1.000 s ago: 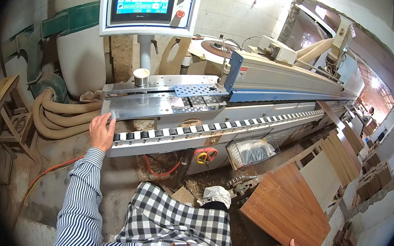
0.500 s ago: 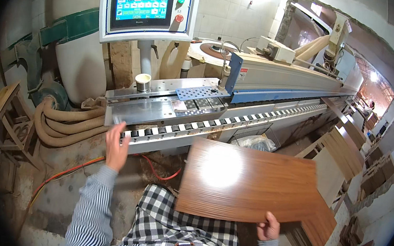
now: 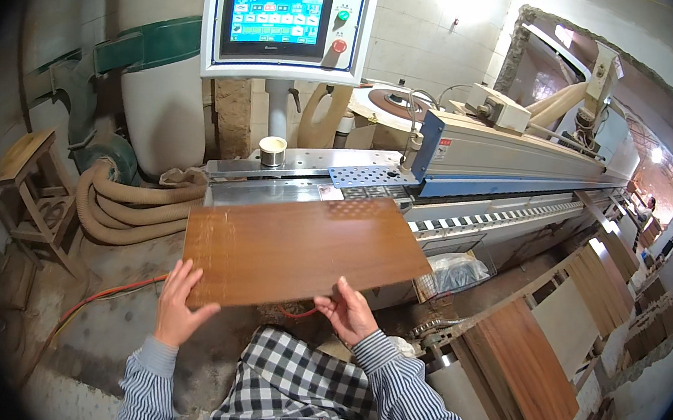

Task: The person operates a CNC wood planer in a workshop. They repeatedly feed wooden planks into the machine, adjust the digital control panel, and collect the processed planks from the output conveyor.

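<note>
A brown wood-grain panel [image 3: 292, 246] is held up in front of the machine, tilted over its near roller edge. My right hand [image 3: 349, 312] grips the panel's near edge, its thumb along the edge and fingers curled beneath. At the near left corner, my left hand [image 3: 181, 308] rests against the panel with fingers stretched out and thumb apart. Beyond the panel lies the machine's metal feed table [image 3: 264, 194], partly covered by it. A row of black and white rollers [image 3: 475, 217] runs along the machine's front, and the panel hides its left part.
On a post stands a control box with a lit screen [image 3: 276, 22]. An open tin [image 3: 273, 151] sits on the metal ledge. At right, another brown panel [image 3: 529, 370] lies on a stack. Ribbed hoses [image 3: 119, 208] and a wooden stool [image 3: 35, 187] are at left. A person is far off.
The panel has moved left and up over the machine's front, carried by my right hand. My left hand, apart from it before, has come to its left corner. The view has shifted.
</note>
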Demonstrator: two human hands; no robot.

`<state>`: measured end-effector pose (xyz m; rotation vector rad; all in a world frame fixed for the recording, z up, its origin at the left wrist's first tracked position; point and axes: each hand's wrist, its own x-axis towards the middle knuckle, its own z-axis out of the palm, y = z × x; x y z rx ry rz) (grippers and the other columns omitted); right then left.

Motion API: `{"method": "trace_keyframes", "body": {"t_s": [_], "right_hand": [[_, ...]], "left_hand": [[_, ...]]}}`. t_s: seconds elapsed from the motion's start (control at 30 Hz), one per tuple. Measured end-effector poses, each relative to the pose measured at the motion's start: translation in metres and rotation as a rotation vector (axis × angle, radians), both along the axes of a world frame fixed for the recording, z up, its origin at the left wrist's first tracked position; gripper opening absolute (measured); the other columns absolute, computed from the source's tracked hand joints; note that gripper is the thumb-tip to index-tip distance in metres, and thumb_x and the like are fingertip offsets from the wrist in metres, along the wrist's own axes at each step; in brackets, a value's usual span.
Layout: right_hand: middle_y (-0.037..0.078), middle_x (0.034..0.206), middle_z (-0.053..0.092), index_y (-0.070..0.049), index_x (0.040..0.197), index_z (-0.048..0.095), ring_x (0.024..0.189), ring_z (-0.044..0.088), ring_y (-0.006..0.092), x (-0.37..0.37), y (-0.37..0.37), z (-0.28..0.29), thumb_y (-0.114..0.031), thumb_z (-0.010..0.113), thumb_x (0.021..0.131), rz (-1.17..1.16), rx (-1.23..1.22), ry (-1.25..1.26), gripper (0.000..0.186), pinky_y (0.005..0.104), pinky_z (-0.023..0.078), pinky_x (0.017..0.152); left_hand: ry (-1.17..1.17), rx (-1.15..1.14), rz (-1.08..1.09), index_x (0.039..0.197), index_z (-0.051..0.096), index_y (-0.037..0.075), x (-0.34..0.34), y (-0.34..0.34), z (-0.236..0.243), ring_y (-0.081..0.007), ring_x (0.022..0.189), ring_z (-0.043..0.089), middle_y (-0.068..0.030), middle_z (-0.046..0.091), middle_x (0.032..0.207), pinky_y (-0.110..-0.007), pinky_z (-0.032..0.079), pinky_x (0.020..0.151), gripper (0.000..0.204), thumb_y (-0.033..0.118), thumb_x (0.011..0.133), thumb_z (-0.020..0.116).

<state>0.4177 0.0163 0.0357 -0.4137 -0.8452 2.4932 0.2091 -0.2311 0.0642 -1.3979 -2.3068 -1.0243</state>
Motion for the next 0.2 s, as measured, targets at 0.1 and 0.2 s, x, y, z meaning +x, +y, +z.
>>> {"method": "trace_keyframes", "body": {"t_s": [0.1,0.2], "right_hand": [[0.014,0.121,0.049,-0.006,0.117,0.046,0.106,0.052,0.0249,0.006,0.005,0.008,-0.023,0.051,0.089,-0.054,0.008,0.048,0.033,0.0358,0.046,0.087],[0.015,0.132,0.039,-0.01,0.135,0.028,0.109,0.05,0.0237,0.05,0.021,-0.02,-0.028,0.05,0.088,0.04,0.13,0.011,0.054,0.036,0.042,0.092]], "left_hand": [[-0.016,0.02,0.078,0.116,0.051,0.002,-0.035,0.021,-0.009,-0.0318,0.124,0.034,-0.0173,0.042,0.13,-0.04,0.031,0.1,0.063,0.033,0.065,0.072],[-0.09,0.048,0.116,0.117,0.051,0.003,-0.056,0.048,-0.01,-0.0327,0.124,0.034,-0.017,0.042,0.13,-0.042,0.027,0.102,0.063,0.034,0.067,0.072]]}}
